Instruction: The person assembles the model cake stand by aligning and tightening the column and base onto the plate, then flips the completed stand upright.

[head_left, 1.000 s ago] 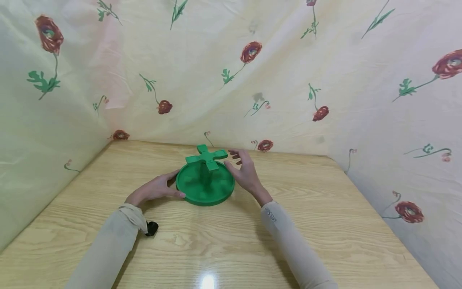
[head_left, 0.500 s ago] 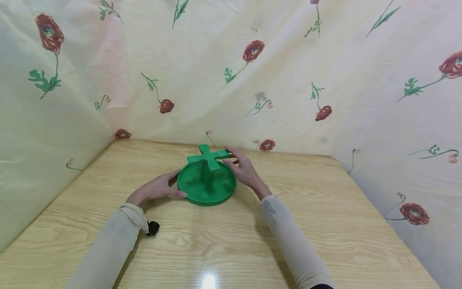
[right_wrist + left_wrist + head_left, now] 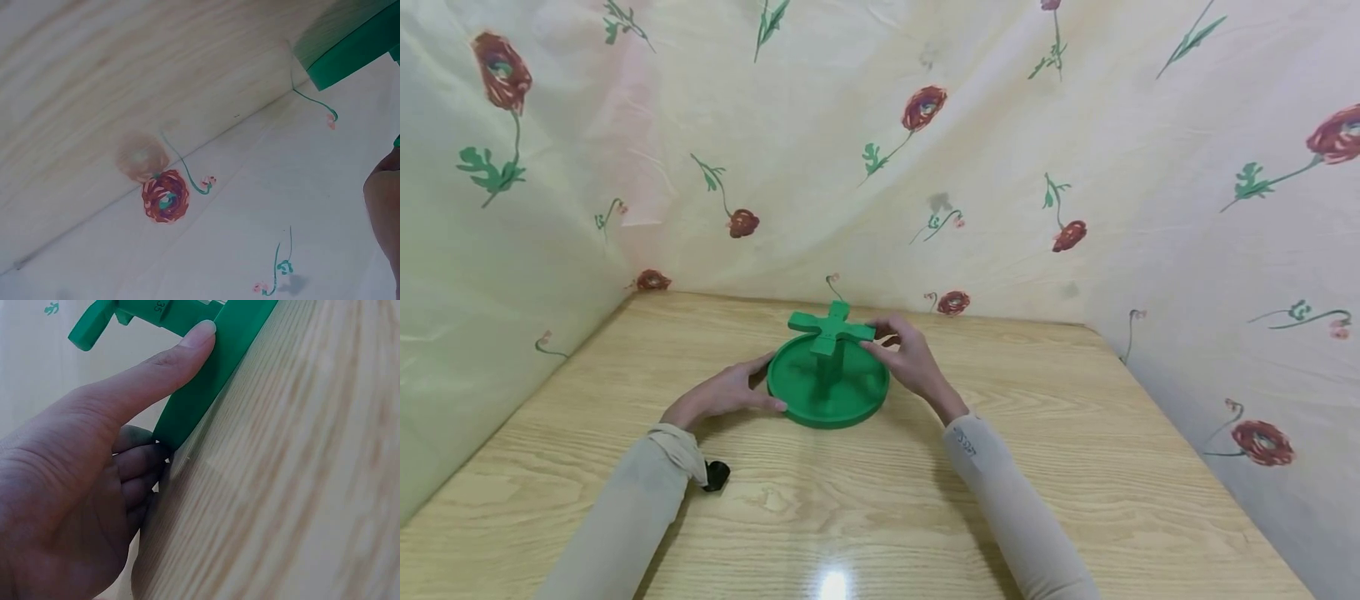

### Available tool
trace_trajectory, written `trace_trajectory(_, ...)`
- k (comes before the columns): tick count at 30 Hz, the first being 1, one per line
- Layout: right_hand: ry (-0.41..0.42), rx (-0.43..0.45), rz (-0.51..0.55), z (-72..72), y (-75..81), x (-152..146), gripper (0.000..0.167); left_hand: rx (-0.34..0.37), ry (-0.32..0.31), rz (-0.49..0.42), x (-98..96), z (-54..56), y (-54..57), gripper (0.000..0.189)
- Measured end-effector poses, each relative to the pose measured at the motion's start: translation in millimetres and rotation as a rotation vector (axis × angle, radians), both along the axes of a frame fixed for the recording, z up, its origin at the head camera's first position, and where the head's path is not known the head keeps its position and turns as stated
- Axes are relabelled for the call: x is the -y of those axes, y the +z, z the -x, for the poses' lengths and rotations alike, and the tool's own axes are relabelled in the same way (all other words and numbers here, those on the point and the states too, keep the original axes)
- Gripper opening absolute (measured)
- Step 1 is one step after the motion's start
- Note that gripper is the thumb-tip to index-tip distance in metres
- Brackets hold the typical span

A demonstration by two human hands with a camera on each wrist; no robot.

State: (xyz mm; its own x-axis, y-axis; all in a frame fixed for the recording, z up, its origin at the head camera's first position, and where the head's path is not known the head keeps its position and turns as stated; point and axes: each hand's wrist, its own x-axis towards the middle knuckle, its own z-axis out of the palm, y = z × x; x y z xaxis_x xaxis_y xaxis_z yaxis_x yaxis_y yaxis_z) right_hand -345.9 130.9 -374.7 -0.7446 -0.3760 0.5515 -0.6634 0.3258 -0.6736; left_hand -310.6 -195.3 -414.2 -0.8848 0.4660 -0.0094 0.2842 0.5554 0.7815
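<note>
A green stand has a round base with a raised rim (image 3: pixel 827 421), a short post (image 3: pixel 829 371) and a four-armed cross piece (image 3: pixel 831 328) on top. My left hand (image 3: pixel 726 393) holds the base at its left side, thumb on the near rim and fingers behind. In the left wrist view, the thumb (image 3: pixel 199 336) presses the rim wall (image 3: pixel 200 394), and dark digits show on the green part above. My right hand (image 3: pixel 912 360) pinches the cross's right arm between thumb and fingers. Only a sliver of that hand (image 3: pixel 384 200) shows at the right wrist view's edge.
The stand sits on a wood-grain table (image 3: pixel 865 508). A flowered sheet (image 3: pixel 820 167) hangs behind it and along both sides. Near the left cuff is a small black object (image 3: pixel 717 476).
My right hand has closed in from beside the cross and taken hold of its right arm. The cross has turned a little clockwise seen from above. My left hand stays on the base.
</note>
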Motion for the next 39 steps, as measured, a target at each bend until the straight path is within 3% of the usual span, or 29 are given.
trace_trajectory(7,0.004,-0.073,0.044,-7.9,-4.0,3,0.030,-0.005,0.005,0.016,0.7,-0.5,-2.5,0.110)
trace_trajectory(17,-0.044,-0.145,0.019,-17.7,-7.3,8,0.028,-0.001,0.001,0.013,-0.4,-1.5,-1.3,0.110)
trace_trajectory(39,-0.106,-0.164,0.009,-42.6,-5.3,26,0.034,-0.017,-0.002,0.018,0.2,-1.7,0.7,0.108)
